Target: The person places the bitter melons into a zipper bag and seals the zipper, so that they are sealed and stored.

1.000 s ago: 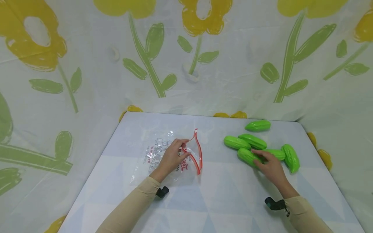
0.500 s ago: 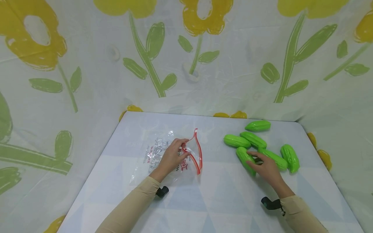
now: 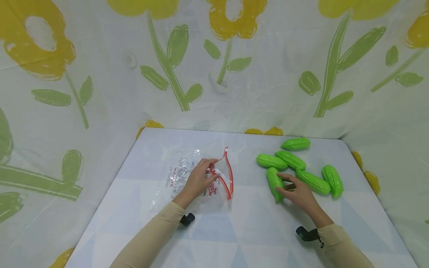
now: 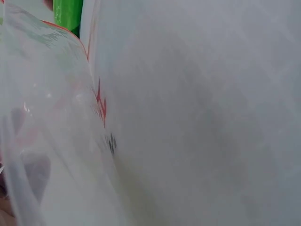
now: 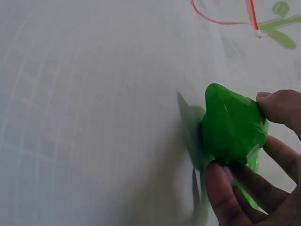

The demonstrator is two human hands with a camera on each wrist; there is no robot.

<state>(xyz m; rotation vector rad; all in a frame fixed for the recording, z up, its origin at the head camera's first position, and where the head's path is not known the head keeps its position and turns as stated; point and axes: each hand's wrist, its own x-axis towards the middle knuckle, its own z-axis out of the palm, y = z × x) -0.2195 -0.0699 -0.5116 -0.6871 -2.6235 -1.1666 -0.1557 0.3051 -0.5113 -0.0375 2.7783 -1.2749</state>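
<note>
My left hand point(image 3: 197, 180) pinches the red zip edge of a clear plastic zip bag point(image 3: 175, 176) with dark and red print. The bag lies flat on the left, its mouth held apart toward the right. In the left wrist view the bag point(image 4: 56, 122) fills the left side. My right hand point(image 3: 299, 193) holds a shiny green bitter melon point(image 3: 275, 182) between thumb and fingertips, its tip pointing toward me. Seen from the right wrist, fingers curl round the melon point(image 5: 233, 125), close over the table and its shadow.
Several more green bitter melons lie right and behind, one point(image 3: 313, 181) just beyond my right hand, another point(image 3: 332, 181) at the far right and one point(image 3: 295, 144) near the back edge. The pale table point(image 3: 214, 242) meets a flower-printed cloth wall point(image 3: 261, 100) at the back.
The right hand has drawn its bitter melon left, away from the others, turning its near end toward me. A neighbouring melon has swung to a slant. The left hand and bag stay put.
</note>
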